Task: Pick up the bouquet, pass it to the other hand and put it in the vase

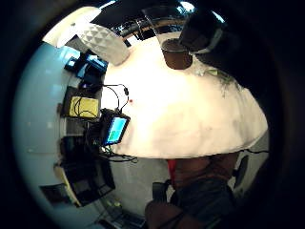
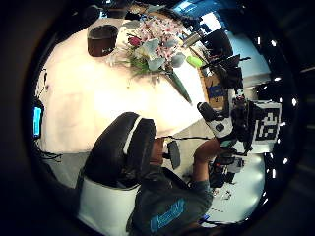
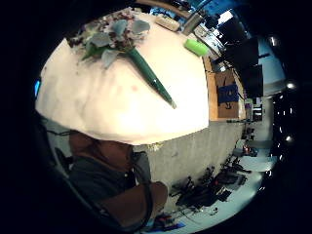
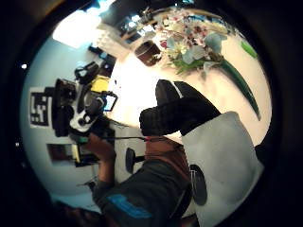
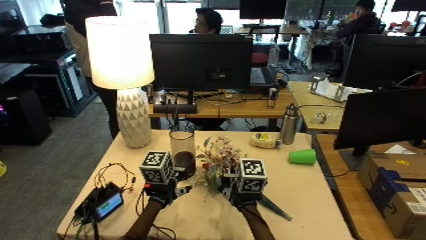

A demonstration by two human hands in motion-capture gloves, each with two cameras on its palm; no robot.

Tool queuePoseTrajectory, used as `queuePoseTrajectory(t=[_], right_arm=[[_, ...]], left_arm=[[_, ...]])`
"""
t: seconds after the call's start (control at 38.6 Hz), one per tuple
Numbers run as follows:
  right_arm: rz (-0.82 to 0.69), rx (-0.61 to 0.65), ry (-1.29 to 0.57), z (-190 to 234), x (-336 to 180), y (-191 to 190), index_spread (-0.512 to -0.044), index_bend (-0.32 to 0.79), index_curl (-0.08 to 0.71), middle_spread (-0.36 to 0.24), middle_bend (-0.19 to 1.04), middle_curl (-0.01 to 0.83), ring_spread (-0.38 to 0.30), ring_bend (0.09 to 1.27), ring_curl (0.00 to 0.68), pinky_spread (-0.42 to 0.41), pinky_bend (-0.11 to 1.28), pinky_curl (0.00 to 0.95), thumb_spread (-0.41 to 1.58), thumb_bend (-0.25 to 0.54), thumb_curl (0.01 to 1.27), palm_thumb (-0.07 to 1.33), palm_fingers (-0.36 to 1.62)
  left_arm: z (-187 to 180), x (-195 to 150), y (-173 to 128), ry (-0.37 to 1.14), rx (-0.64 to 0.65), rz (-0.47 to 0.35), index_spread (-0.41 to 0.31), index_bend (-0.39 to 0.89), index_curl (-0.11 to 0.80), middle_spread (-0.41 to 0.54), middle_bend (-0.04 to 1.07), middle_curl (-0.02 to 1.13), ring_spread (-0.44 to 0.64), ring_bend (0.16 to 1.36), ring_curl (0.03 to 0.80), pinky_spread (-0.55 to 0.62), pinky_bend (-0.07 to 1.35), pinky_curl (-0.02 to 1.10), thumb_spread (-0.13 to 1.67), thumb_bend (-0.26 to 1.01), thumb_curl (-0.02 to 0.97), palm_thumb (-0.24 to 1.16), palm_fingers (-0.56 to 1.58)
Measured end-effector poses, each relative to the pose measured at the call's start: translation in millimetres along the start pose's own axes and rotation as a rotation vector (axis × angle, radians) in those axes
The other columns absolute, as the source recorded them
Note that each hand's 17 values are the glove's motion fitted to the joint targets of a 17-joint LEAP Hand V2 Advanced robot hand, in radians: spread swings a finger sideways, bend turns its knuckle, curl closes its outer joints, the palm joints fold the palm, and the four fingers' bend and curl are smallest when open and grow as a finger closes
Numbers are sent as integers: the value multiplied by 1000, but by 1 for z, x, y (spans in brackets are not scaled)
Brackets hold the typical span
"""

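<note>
Here the bouquet point(image 5: 219, 160) lies on the table point(image 5: 313, 200), its flowers toward the vase point(image 5: 182, 154) and its green stem wrap point(image 5: 273, 207) trailing to about 4 o'clock from the blooms. The vase, a clear glass with a dark lower part, stands upright just beside the flowers, at their 9 o'clock. The left hand point(image 5: 162, 192) is at 7 o'clock of the vase, the right hand point(image 5: 245, 196) at 5 o'clock of the flowers, near where the wrap begins; whether either touches anything cannot be told from above. In the left thumb-side view curled black fingers point(image 2: 129, 145) show with nothing between them, the bouquet point(image 2: 156, 51) lying apart on the cloth beyond. In the right thumb-side view the fingers point(image 4: 175, 113) also curl on nothing, the bouquet point(image 4: 199, 47) past them. A lamp point(image 5: 123, 75) stands at 10 o'clock of the vase, a green cup point(image 5: 303, 156) at 3 o'clock of the flowers, and a small screen point(image 5: 106, 204) at the table's left edge.
</note>
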State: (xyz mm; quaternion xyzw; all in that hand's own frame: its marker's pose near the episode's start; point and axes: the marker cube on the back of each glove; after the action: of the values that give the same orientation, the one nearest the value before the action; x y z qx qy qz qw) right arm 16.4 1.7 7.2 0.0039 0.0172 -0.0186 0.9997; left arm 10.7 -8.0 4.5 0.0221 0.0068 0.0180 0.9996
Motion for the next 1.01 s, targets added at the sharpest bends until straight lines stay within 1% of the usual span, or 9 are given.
queuePoseTrajectory(t=[0.05, 0.18, 0.29, 0.41, 0.52, 0.62, 0.73, 0.93, 1.01], right_arm=[[11, 6, 13, -1, 8, 1, -348, 119, 224, 54, 268, 295, 179, 330, 232, 321, 352, 294, 1210, 123, 258, 497, 275], [43, 34, 35, 2, 41, -4, -351, 102, 216, 56, 266, 307, 185, 335, 243, 323, 379, 313, 1199, 91, 268, 504, 229], [80, 42, 41, 10, 67, -10, -353, 98, 208, 58, 265, 315, 193, 333, 248, 323, 406, 326, 1191, 65, 276, 507, 185], [111, 50, 22, 28, 96, -21, -355, 94, 198, 62, 258, 320, 200, 340, 253, 329, 440, 342, 1182, 42, 287, 527, 141], [146, 53, -19, 49, 126, -30, -351, 98, 195, 78, 220, 316, 214, 309, 252, 336, 496, 363, 1164, 28, 299, 550, 21], [179, 48, -47, 74, 150, -40, -353, 91, 185, 88, 197, 312, 222, 281, 242, 340, 534, 372, 1150, 14, 310, 574, -64], [211, 19, -74, 97, 166, -47, -348, 89, 176, 99, 180, 307, 229, 262, 234, 341, 552, 371, 1138, 1, 319, 598, -100], [227, -99, -84, 132, 180, -47, -340, 97, 167, 107, 168, 296, 236, 243, 232, 342, 555, 370, 1116, -12, 332, 639, -124], [253, -134, -72, 156, 193, -57, -336, 97, 164, 109, 168, 292, 238, 241, 233, 342, 555, 369, 1108, -14, 336, 650, -123]], left_arm=[[1, -1, -1, -2, 2, -1, -119, 133, 260, 37, 188, 303, 206, 522, 267, 353, 333, 292, 1017, -26, 220, 186, 498], [-10, 6, 9, 19, 7, -13, -114, 122, 260, 37, 188, 314, 207, 526, 273, 355, 342, 307, 1022, -25, 230, 182, 480], [-10, 5, 7, 27, 35, -4, -112, 124, 262, 37, 188, 322, 207, 530, 278, 356, 345, 316, 1023, -25, 237, 179, 474], [-11, 7, 5, 37, 64, 6, -108, 123, 263, 37, 190, 331, 207, 535, 283, 356, 349, 325, 1024, -25, 244, 176, 467], [-13, 9, 10, 41, 70, -8, -103, 121, 262, 40, 186, 336, 207, 540, 287, 356, 355, 332, 1025, -25, 248, 175, 460], [-6, 4, 5, 49, 87, -4, -102, 119, 260, 45, 182, 338, 206, 546, 290, 357, 368, 341, 1026, -25, 252, 174, 455], [1, -1, 1, 57, 88, -6, -100, 120, 260, 47, 185, 341, 206, 550, 293, 356, 373, 347, 1026, -25, 256, 173, 450], [2, -1, 1, 64, 84, -19, -99, 124, 261, 49, 187, 346, 206, 555, 297, 356, 375, 355, 1025, -24, 265, 177, 446], [5, 1, -3, 63, 100, -9, -99, 125, 261, 50, 185, 348, 206, 556, 298, 356, 376, 358, 1025, -25, 267, 177, 443]])
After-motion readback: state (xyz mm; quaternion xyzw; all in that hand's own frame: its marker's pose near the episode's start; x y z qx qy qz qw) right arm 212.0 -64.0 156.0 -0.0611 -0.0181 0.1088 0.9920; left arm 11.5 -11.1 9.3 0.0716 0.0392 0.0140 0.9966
